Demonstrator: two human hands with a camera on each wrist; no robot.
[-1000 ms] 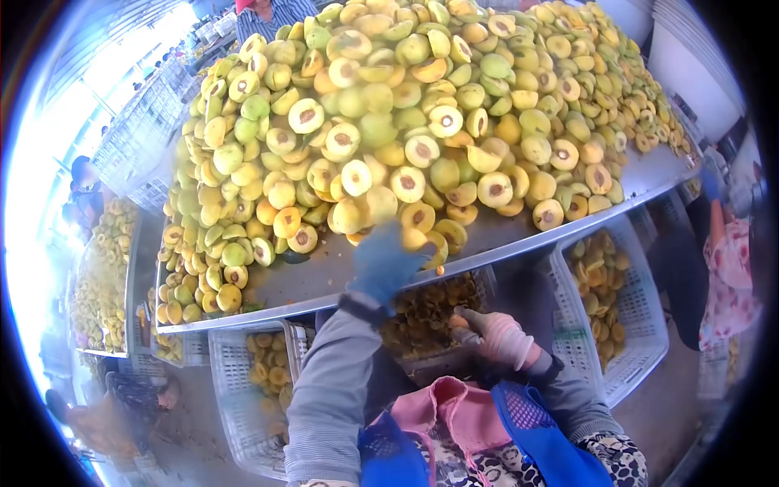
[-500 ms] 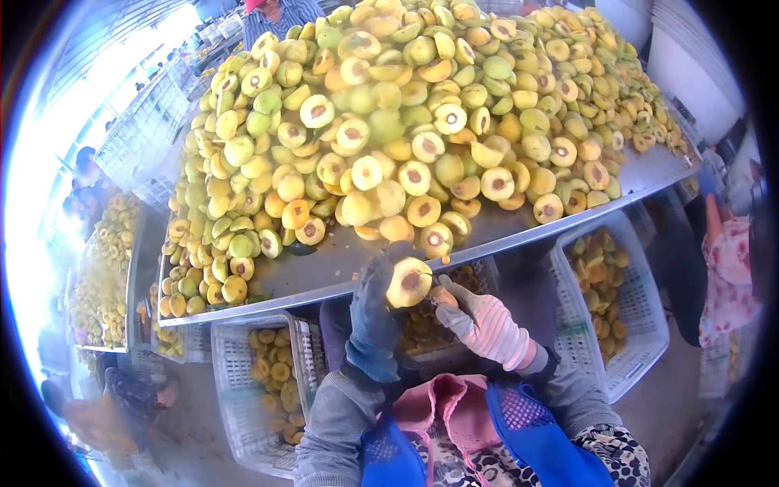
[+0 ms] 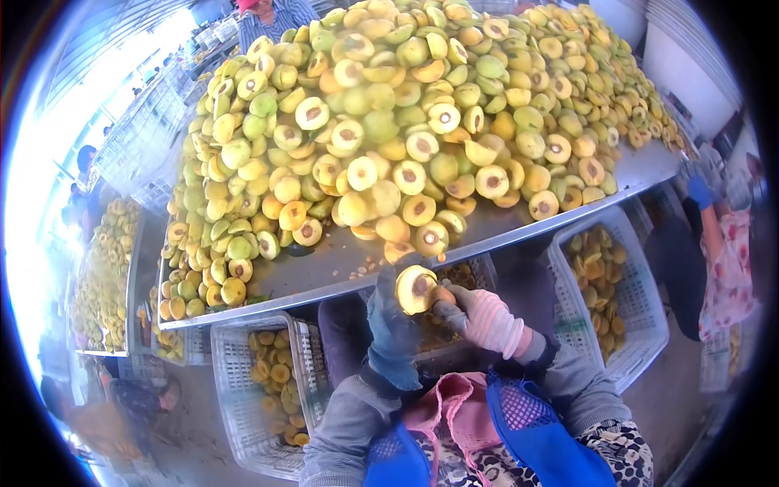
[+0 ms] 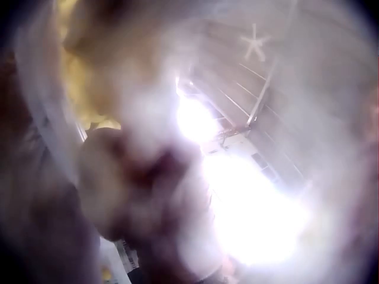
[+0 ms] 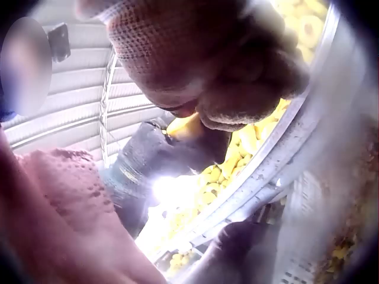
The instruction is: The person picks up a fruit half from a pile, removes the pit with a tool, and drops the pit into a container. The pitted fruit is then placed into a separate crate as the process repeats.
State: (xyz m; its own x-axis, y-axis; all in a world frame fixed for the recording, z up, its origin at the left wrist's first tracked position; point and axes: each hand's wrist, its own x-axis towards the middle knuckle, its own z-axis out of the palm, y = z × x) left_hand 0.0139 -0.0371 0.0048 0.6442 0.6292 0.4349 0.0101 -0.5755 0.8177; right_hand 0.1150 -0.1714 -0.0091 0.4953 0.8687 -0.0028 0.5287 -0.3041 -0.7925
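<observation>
My left hand (image 3: pixel 391 329), in a blue glove, holds a yellow peach half (image 3: pixel 415 290) just in front of the table edge. The cut face with its brown centre is turned toward my right hand (image 3: pixel 488 321). That hand, in a white and pink striped glove, grips a short brown-handled tool (image 3: pixel 445 295) against the peach half; its working end is hidden. In the right wrist view, the right glove (image 5: pixel 195 65) is close above the dark left glove (image 5: pixel 160 157), with yellow fruit (image 5: pixel 186 126) between them. Blur and glare cover most of the left wrist view.
A large heap of peach halves (image 3: pixel 381 146) covers much of the metal table (image 3: pixel 333 264), which has a raised rim. White plastic crates of fruit stand below, one at left (image 3: pixel 231 406) and one at right (image 3: pixel 641 325). Other people are at the table's far side and far right.
My left hand has come back from the heap with a peach half and brought it before my body. The right hand has brought the tool up to the fruit's cut face.
</observation>
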